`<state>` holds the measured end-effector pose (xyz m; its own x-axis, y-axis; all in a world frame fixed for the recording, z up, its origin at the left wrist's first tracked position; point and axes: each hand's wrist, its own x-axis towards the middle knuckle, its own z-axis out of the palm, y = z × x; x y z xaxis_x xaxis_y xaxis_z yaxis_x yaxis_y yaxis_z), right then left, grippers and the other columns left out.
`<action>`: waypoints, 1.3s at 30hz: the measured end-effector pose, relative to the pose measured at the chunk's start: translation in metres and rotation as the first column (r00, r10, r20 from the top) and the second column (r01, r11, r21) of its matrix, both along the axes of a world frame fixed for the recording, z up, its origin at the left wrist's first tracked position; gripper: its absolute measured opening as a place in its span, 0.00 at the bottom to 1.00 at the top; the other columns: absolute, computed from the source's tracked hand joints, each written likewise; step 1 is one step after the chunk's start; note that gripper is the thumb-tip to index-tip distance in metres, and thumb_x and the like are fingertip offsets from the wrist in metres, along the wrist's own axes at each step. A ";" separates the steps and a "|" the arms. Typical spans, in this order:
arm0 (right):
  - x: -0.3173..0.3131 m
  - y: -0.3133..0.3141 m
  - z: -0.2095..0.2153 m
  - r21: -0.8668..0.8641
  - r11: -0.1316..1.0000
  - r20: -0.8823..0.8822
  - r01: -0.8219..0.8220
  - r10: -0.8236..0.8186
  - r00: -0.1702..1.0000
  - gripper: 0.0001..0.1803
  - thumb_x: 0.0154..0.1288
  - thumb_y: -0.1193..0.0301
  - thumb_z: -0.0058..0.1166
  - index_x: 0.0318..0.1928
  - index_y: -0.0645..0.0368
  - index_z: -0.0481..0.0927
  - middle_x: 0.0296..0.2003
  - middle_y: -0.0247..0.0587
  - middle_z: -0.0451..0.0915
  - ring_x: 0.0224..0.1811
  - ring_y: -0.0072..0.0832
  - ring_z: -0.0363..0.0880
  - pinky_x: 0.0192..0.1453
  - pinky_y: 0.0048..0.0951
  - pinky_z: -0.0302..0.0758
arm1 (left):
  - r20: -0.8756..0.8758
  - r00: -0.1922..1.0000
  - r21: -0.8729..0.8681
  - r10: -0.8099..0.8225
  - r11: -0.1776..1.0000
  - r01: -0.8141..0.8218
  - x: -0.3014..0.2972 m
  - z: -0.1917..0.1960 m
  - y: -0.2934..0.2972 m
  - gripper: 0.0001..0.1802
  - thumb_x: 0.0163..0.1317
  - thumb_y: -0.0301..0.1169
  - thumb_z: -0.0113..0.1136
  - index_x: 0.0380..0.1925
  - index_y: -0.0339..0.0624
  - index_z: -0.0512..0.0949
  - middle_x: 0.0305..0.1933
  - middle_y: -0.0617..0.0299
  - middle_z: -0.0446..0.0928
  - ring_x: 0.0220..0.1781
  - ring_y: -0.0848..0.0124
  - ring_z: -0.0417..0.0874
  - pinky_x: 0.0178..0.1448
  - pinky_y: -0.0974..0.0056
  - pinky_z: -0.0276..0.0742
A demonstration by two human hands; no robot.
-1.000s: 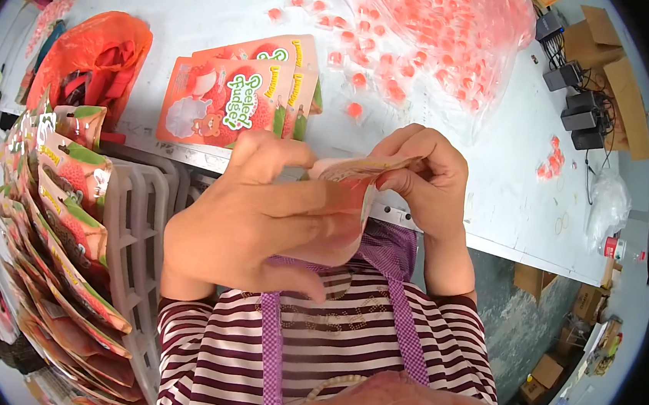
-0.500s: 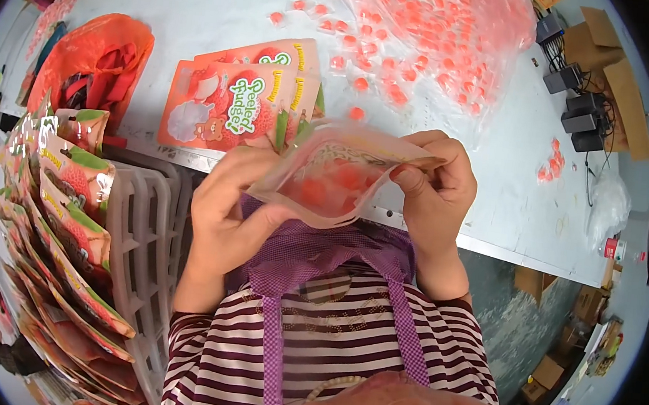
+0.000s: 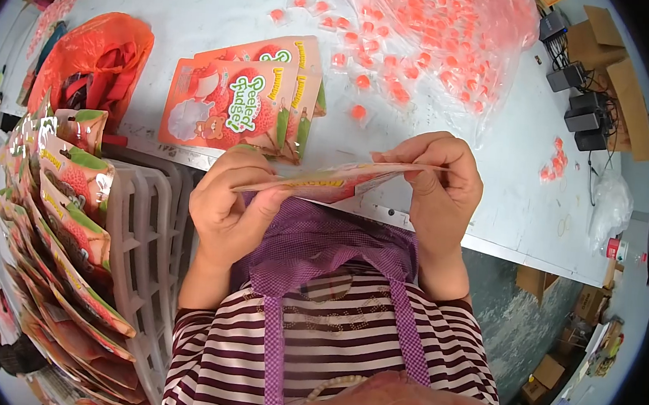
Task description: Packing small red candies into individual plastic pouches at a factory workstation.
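A pink printed candy pouch (image 3: 334, 185) is stretched between my two hands, just in front of the table edge. Its top now forms a thin, nearly straight line, and its contents are hidden. My left hand (image 3: 233, 202) pinches the left end between thumb and fingers. At the other end, my right hand (image 3: 442, 186) grips the corner with thumb and fingertips. Beyond my left hand, several matching flat pouches (image 3: 221, 106) lie stacked on the table. Loose wrapped pink candies (image 3: 362, 81) are scattered past the pouch.
A large clear bag of pink candies (image 3: 448, 28) lies at the table's far side. At left, a grey plastic crate (image 3: 132, 240) holds several filled pouches (image 3: 74, 242), near a red plastic bag (image 3: 93, 66). Black adapters with cables (image 3: 583, 109) and cartons stand at right.
The pouch mouth was gaping, with pink candies showing inside; its edges are now drawn together and pulled flat. My right hand has shifted slightly down and right.
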<state>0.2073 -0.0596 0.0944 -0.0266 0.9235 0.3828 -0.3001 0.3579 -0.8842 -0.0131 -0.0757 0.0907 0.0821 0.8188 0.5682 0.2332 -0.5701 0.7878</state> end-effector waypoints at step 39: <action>-0.032 -0.003 0.054 0.484 0.787 0.776 -0.382 -0.183 0.604 0.06 0.44 0.78 0.54 0.28 0.59 0.75 0.23 0.36 0.73 0.25 0.35 0.71 0.46 0.42 0.72 | -0.280 0.950 0.371 0.136 0.928 -0.023 -0.027 0.049 -0.056 0.10 0.43 0.27 0.66 0.26 0.37 0.76 0.25 0.62 0.69 0.28 0.62 0.70 0.33 0.61 0.67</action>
<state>0.1750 -0.0630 0.1485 -0.6366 0.5068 0.5813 0.3003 0.8572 -0.4184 -0.0404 -0.1319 0.1402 0.2350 0.5743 0.7842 0.4793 -0.7704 0.4205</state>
